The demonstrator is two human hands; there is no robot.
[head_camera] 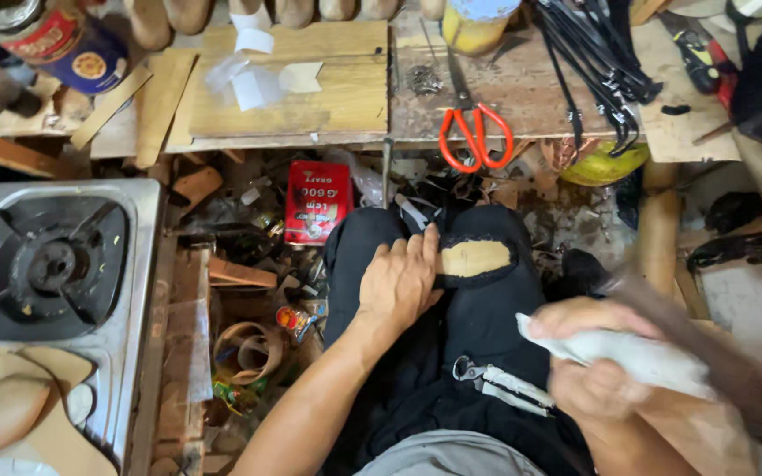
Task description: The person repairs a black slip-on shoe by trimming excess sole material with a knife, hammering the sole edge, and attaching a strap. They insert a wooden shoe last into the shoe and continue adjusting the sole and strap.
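Observation:
My left hand [399,284] lies flat on my black-trousered knee, its fingers pressing the end of a tan sole-shaped leather piece [476,257] that rests on a dark pad on the lap. My right hand [597,375], blurred at the lower right, is closed around a white cloth [628,353] and a brown blurred object [707,361] whose kind I cannot tell. Metal pliers [500,383] lie on my lap between the two hands.
A single-burner gas stove [50,264] stands at the left. Orange-handled scissors [476,132], black straps [597,62], a yellow jar [474,26] and wooden boards [310,88] cover the workbench ahead. A red tin [317,201] and scraps litter the floor below.

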